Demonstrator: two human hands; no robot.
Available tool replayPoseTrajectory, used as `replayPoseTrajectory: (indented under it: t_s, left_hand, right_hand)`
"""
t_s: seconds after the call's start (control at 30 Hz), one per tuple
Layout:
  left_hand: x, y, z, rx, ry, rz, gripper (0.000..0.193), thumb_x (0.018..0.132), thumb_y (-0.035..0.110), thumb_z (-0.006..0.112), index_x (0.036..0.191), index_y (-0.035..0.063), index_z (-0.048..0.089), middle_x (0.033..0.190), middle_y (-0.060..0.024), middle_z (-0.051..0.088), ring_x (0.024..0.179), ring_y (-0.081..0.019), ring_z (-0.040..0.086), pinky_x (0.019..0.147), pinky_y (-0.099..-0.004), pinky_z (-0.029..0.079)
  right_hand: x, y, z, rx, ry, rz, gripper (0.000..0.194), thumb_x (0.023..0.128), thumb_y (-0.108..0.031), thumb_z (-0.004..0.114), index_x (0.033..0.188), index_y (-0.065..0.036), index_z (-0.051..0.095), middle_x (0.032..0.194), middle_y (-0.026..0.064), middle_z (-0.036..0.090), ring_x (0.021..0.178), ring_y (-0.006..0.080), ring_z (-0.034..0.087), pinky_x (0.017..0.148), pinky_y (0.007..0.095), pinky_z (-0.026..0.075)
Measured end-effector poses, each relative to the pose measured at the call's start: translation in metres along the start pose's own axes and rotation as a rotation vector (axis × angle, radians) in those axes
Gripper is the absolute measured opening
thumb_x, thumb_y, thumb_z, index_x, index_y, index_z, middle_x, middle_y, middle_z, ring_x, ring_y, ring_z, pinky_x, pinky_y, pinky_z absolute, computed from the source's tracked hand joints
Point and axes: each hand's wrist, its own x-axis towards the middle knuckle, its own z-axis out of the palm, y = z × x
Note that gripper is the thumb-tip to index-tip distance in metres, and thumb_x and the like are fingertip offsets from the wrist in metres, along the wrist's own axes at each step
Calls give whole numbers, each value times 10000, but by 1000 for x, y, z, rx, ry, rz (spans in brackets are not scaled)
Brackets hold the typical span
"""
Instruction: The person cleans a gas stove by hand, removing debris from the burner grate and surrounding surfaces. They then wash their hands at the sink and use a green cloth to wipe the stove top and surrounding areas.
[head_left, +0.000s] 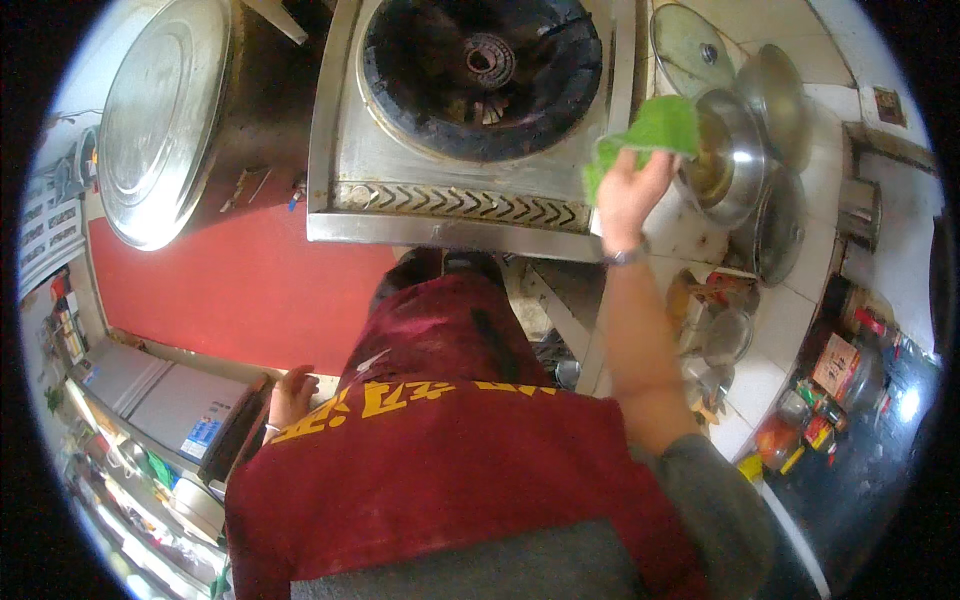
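My right hand (635, 192) grips a green cloth (660, 131) at the right edge of the steel stove top (450, 176). The cloth overlaps the near side of a steel bowl (739, 161) on the white tiled counter. On the stove sits a round blackened burner ring (382, 112) with a burner in its middle; a slotted drain strip (472, 206) runs along the front. My left hand (296, 394) hangs low beside my dark red apron (450, 465), its fingers loosely bent and holding nothing that I can see.
Glass pot lids (688, 49) and another metal bowl (772, 105) surround the steel bowl. A large round metal lid (161, 120) stands at the left above the red floor (240, 289). Jars and utensils (727, 334) occupy the right counter. A grey chest freezer (172, 397) is at lower left.
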Motion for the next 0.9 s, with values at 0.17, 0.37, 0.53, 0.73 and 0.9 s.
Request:
replayPoseTrajectory:
  t_s: [0.17,0.37,0.53,0.73,0.9]
  left_hand:
    - [9,30,14,85,-56,116,301,898,152,604,1134,-36,609,925,-126,685,821,-171,649,736,-318,519]
    - [13,17,19,-87,-27,-159,290,893,130,605,1128,-40,614,934,-122,687,834,-172,647,743,-309,519]
    - [14,6,25,-316,8,-388,285,889,97,598,1134,-49,606,939,-141,685,874,-178,652,759,-312,527]
    - [14,42,-4,124,-54,-144,275,892,98,593,1131,-37,609,898,-124,676,823,-163,635,732,-309,516]
    - [14,46,-37,23,25,-147,282,885,130,591,1116,-30,618,836,-99,665,763,-151,618,719,-289,500]
  right_hand:
    - [29,90,50,-442,-603,9,331,856,-49,510,1169,53,535,1237,248,525,1196,390,467,1026,461,349]
    - [-66,111,59,-470,-591,-184,441,896,-142,483,1265,99,468,1390,283,406,1348,413,318,1148,479,212]
    - [-79,92,46,-268,-755,-266,466,869,-127,536,1299,38,464,1393,242,411,1347,394,321,1141,459,255]
    - [-95,49,80,-131,-1124,-570,280,859,-107,516,1067,64,594,1282,199,531,1291,332,419,1146,425,279]
    - [-94,20,114,-100,-1219,-696,273,864,-115,510,1056,60,594,1312,213,514,1303,321,416,1156,420,262]
